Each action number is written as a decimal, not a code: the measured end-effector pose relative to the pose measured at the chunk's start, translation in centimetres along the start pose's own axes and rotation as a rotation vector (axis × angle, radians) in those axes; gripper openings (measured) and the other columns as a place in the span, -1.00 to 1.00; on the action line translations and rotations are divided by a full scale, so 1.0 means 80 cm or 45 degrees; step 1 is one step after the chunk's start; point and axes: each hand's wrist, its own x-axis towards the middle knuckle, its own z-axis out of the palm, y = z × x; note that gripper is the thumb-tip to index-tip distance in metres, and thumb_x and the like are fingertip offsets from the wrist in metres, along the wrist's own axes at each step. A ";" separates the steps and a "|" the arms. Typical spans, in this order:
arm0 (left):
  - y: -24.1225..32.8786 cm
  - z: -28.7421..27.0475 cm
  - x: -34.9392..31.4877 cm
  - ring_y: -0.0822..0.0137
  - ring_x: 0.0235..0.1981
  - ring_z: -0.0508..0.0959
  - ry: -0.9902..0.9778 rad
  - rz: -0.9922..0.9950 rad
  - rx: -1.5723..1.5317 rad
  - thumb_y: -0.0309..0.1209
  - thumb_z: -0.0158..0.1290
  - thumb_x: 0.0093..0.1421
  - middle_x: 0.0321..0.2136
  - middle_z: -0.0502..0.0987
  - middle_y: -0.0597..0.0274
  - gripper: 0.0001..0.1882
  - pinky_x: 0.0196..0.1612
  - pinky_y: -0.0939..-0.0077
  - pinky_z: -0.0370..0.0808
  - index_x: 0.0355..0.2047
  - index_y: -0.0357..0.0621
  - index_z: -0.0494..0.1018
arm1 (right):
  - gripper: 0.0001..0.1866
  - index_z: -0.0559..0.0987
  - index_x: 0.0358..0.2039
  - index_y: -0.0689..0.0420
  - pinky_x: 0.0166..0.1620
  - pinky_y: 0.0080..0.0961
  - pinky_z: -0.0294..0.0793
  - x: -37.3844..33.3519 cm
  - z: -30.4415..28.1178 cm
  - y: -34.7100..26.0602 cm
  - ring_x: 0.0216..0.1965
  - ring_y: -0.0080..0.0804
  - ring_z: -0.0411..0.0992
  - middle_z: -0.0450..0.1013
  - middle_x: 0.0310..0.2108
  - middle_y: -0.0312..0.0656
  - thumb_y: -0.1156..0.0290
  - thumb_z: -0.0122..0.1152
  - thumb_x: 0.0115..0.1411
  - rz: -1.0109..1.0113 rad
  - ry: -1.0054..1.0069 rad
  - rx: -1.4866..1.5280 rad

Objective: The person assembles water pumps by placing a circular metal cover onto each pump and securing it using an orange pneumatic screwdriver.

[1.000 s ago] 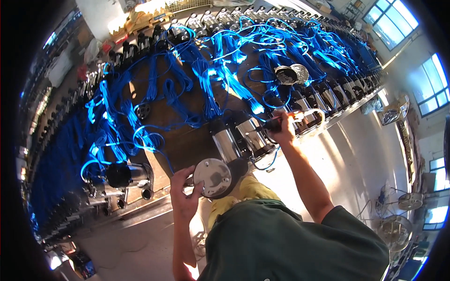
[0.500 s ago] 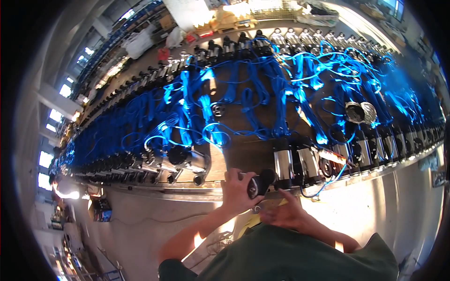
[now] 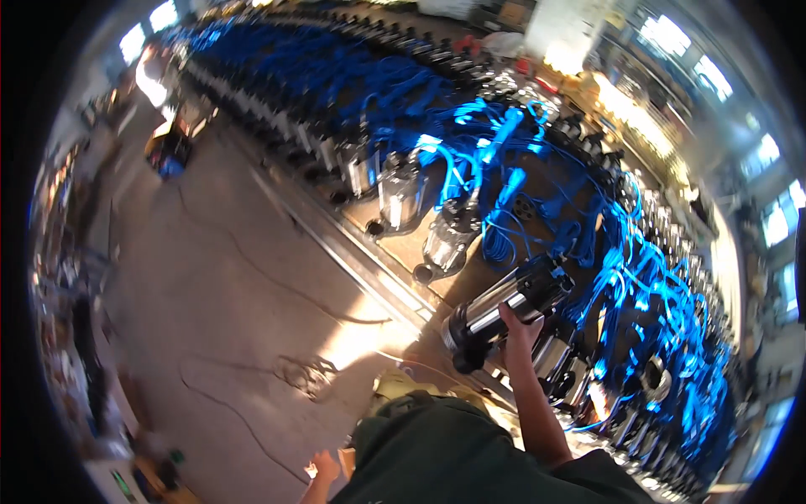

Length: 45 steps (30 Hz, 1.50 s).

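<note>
My right hand [image 3: 521, 329] is closed on a submersible pump [image 3: 491, 309], a shiny steel cylinder with black ends. The pump lies slantwise at the near edge of the bench, its black outlet end toward me. Low on the left, my left hand [image 3: 322, 467] is away from the bench, beside my body. It is small and blurred, so its fingers are unclear. More steel pumps [image 3: 446, 242] lie along the bench edge, left of the held one. Behind them are bundled blue cables [image 3: 504, 130].
The long bench, with a metal rail [image 3: 357, 262] along its front, carries rows of pumps and blue cable. A thin cable [image 3: 243, 252] and a tangled coil [image 3: 306, 376] lie on the floor. A dark box [image 3: 167, 151] stands at the far left.
My view has swung left along the bench. My left hand has left the pump and dropped to my side. My right hand has come up onto the pump.
</note>
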 end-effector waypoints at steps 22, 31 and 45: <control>0.072 0.073 -0.098 0.01 -0.24 0.52 -0.173 -0.759 -1.087 -0.28 0.07 0.10 -0.30 0.54 0.00 -0.76 -0.14 0.15 0.45 -0.33 -0.21 0.47 | -0.06 0.12 0.19 0.24 0.05 -0.42 0.38 0.073 0.018 0.115 0.02 -0.37 0.33 0.29 0.03 -0.09 0.47 0.54 -0.13 -0.515 -0.406 -0.587; 0.081 0.023 0.010 0.04 -0.29 0.53 -0.095 -0.550 -1.011 -0.26 0.09 0.12 -0.31 0.55 0.02 -0.75 -0.18 0.18 0.46 -0.35 -0.22 0.47 | -0.18 0.17 0.18 0.20 -0.03 -0.51 0.38 0.057 -0.014 0.090 -0.05 -0.37 0.34 0.27 0.04 -0.15 0.53 0.43 -0.06 -0.709 -0.257 -0.749; 0.060 0.044 0.027 0.08 -0.35 0.53 -0.410 -0.264 -0.559 -0.22 0.11 0.15 -0.33 0.55 0.05 -0.71 -0.25 0.24 0.47 -0.39 -0.23 0.46 | -0.65 0.48 -0.18 0.14 -0.33 -0.48 0.44 -0.009 -0.108 -0.032 -0.42 -0.34 0.46 0.46 -0.36 -0.19 0.44 0.36 0.01 -0.542 0.003 -1.202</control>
